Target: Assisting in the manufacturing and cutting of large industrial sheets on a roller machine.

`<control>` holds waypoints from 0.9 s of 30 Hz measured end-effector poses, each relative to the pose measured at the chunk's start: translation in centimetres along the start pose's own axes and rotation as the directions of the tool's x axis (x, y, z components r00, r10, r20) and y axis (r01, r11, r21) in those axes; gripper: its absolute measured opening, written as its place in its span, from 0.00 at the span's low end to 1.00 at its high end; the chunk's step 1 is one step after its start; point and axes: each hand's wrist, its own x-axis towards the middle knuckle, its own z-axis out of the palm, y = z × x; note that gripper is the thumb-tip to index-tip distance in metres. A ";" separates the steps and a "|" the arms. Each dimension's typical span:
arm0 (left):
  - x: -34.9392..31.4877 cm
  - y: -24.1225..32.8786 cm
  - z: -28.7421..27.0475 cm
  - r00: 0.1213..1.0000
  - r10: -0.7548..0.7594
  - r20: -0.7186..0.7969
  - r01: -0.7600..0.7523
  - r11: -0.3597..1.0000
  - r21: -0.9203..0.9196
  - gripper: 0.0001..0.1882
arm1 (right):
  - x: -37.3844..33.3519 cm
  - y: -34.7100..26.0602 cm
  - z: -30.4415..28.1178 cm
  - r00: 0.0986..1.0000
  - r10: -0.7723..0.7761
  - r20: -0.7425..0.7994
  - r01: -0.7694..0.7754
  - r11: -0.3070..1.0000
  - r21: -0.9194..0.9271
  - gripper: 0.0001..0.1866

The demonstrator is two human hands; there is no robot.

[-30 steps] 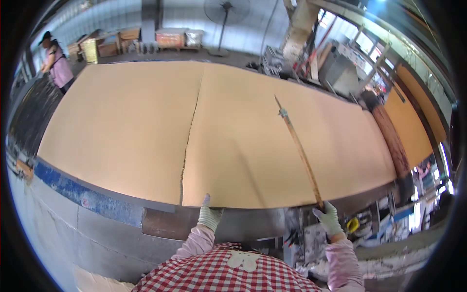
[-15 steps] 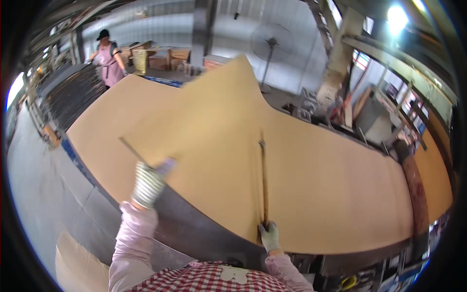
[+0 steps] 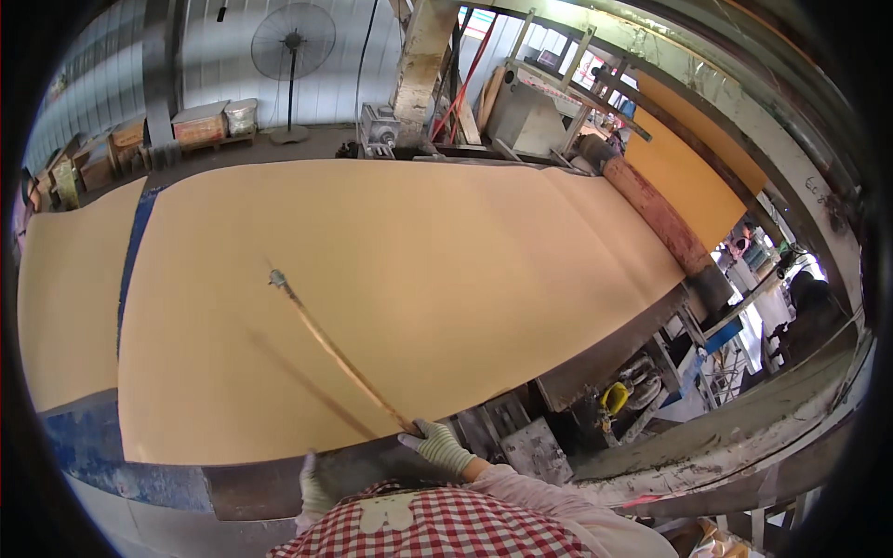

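A wide tan sheet lies spread over the long table before me. My right hand, in a striped glove, is closed round the near end of a thin wooden stick. The stick slants away to the left above the sheet, ending in a small metal fitting with a fine point; its shadow falls beside it. My left hand, gloved too, is low by the table's near edge, with fingers stretched upward and nothing seen in them. A second tan sheet lies farther left, across a blue strip of table.
A reddish roller crosses the sheet's right end, with orange sheeting hanging behind it. Machine parts and a yellow object sit below the table's right edge. A standing fan and boxes line the back wall.
The sheet corner my left hand lifted has been let go, and that hand has dropped to the near edge. The view has swung right. The stick now leans left, still in my right hand.
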 end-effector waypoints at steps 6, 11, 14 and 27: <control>3.9 -3.5 -2.2 0.973 -0.225 -0.045 0.227 0.973 0.035 0.29 | -0.9 2.2 1.7 0.992 -0.068 -0.110 0.080 0.991 0.107 0.19; 5.6 -2.7 -3.5 0.948 -0.040 -0.315 0.091 0.985 0.146 0.21 | -1.7 3.0 0.1 0.991 0.117 -0.061 -0.097 0.961 0.259 0.17; 3.4 1.3 -3.7 0.853 0.216 -0.476 -0.087 0.956 0.280 0.20 | -2.4 2.8 -1.3 0.985 0.159 -0.072 -0.143 0.971 0.190 0.16; 7.5 -6.9 -3.2 0.920 -0.239 -0.311 0.267 0.963 0.050 0.22 | -3.3 2.3 -0.6 0.978 0.119 -0.173 -0.036 0.906 0.422 0.13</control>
